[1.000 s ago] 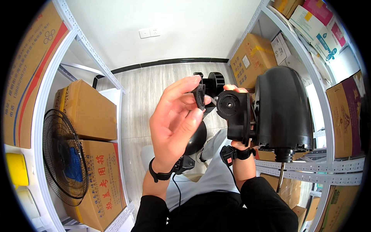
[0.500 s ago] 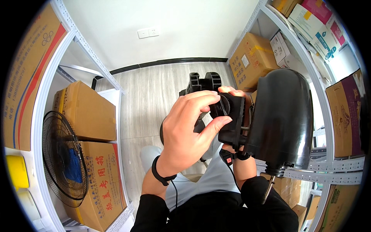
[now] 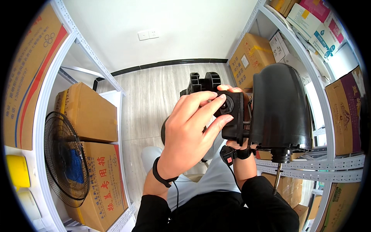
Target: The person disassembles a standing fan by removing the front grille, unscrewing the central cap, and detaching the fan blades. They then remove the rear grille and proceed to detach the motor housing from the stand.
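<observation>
A black fan motor housing (image 3: 282, 108) with a metal shaft (image 3: 277, 178) is held in front of me, its shaft toward my body. My right hand (image 3: 240, 144) grips the black bracket (image 3: 235, 116) on the housing's left side from behind; its fingertips show over the far edge. At the bracket's face, my left hand (image 3: 189, 129) closes thumb and fingers round a round black knob (image 3: 226, 105), partly covered by them. Just beyond my left hand stands a black stand part (image 3: 205, 82) with two rounded ends. Its lower portion is mostly hidden.
Metal shelves with cardboard boxes (image 3: 91, 112) rise at the left, where a black fan grille (image 3: 65, 158) leans. More boxes (image 3: 251, 60) fill the right-hand shelves. A white wall (image 3: 185, 27) with a socket plate (image 3: 148, 34) closes the far side. A cable (image 3: 234, 176) hangs near my right wrist.
The motor housing has turned slightly, so its shaft points straighter toward me and lies further right. My left fingers have shifted on the knob, and the bracket's face shows more fully.
</observation>
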A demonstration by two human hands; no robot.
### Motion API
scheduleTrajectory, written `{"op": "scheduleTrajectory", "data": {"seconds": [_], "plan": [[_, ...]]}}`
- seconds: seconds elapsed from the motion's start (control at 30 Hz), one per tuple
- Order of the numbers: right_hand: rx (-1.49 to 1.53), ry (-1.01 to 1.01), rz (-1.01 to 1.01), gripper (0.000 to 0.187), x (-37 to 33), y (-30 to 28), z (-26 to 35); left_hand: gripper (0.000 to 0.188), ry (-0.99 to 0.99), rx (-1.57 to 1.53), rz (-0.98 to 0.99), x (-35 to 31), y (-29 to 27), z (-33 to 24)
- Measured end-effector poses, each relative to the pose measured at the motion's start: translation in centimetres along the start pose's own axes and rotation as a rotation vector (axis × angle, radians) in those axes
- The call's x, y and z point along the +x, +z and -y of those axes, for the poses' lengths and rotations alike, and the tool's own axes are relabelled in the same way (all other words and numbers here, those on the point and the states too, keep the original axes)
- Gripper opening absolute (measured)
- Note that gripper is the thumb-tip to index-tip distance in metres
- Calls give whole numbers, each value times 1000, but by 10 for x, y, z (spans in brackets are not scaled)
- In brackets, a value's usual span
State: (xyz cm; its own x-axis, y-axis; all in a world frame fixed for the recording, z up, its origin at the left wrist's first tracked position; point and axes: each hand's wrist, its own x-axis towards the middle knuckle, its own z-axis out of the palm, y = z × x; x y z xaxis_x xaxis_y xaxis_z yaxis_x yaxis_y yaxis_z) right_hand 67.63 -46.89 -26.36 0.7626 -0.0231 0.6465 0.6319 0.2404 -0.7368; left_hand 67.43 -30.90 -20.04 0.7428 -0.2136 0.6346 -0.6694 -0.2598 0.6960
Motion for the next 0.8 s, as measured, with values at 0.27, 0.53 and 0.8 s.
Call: {"op": "scheduleTrajectory", "data": {"seconds": [0.27, 0.53, 0.8], "plan": [[-73, -15, 38, 100, -1, -2, 2, 34, -40, -52, 2, -1, 1, 5], [-56, -52, 20, 100, -5, -4, 0, 35, -78, -115, 10, 3, 2, 7], [-48, -15, 43, 97, -5, -4, -2, 38, -55, -108, -21, 3, 2, 8]]}}
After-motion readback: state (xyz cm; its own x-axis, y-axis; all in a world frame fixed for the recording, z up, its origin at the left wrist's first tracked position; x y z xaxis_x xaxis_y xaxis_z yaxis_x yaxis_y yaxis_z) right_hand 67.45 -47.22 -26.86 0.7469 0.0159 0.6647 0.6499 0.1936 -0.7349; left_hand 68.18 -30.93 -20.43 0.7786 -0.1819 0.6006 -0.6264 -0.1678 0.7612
